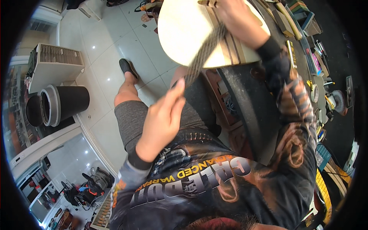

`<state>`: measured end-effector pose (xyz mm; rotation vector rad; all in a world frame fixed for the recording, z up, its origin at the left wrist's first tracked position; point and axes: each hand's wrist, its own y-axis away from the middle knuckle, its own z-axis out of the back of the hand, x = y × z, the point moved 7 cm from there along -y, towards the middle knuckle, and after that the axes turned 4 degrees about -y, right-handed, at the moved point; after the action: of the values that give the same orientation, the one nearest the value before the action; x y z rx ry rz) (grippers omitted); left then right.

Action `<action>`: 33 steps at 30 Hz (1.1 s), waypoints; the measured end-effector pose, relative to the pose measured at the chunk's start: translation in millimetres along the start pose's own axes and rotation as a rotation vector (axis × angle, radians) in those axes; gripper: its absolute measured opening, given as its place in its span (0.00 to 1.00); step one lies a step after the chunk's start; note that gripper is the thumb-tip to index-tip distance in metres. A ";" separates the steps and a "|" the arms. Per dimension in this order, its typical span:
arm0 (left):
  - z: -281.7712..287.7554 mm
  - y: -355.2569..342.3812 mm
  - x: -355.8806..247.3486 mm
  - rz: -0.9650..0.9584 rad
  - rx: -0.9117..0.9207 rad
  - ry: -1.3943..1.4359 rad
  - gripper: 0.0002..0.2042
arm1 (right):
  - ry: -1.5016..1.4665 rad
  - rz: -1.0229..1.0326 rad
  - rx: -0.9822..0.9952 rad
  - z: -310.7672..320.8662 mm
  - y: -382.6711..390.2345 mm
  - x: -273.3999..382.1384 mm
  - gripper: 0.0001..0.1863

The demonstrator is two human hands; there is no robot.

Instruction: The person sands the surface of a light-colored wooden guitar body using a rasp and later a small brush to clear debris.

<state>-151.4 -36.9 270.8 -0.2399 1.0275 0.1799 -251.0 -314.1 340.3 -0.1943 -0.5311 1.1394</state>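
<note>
A pale wooden body, shaped like a guitar's, with brown stripes lies at the top centre on the dark bench's edge. A long, thin dark tool, perhaps a file, slants over it, streaked by motion. My left hand is closed on the tool's lower end, fingers pressed together. My right hand is at the upper end over the wood, closed and blurred; what it grips is too smeared to make out.
The dark bench runs down my right, with wood strips, tools and a tape roll. At left stand a slotted cabinet and a black bin on the tiled floor, where my foot rests.
</note>
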 end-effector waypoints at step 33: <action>27.9 -37.9 6.8 0.108 -0.022 -0.020 0.21 | -0.027 0.020 0.034 -12.8 -60.3 -5.1 0.22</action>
<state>-115.2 -65.2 283.1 -0.2021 1.0194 0.2913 -197.3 -342.4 352.4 -0.1555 -0.5345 1.1710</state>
